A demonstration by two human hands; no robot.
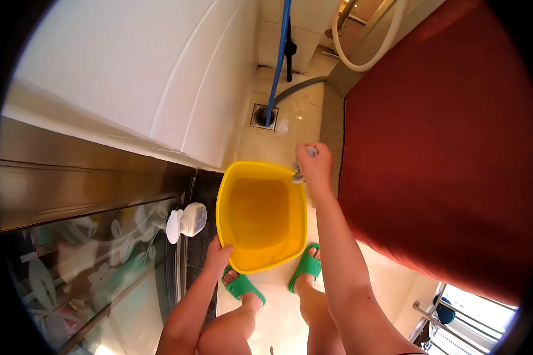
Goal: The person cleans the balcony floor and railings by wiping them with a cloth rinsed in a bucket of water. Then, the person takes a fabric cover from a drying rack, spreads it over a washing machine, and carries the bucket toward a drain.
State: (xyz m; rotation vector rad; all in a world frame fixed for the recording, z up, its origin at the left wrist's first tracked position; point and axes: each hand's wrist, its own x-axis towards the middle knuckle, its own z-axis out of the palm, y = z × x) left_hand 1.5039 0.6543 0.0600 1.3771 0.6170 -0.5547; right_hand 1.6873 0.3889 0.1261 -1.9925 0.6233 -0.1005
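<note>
A yellow plastic basin (259, 257) with liquid in its bottom is in the middle of the view, above my feet in green slippers (247, 288). My left hand (218, 257) grips its near left rim, thumb over the edge. At the upper right rim, my right hand (317, 165) is closed around a crumpled grey cloth (298, 173). Part of the cloth hangs below the fingers and overlaps the rim in this view.
A white bottle (193, 219) stands on a dark ledge at the left, beside a patterned glass door (95, 260). Beyond the basin are a floor drain (265, 116) with a grey hose (302, 86) and a blue pole (279, 59). A red cover (438, 154) drapes the right side.
</note>
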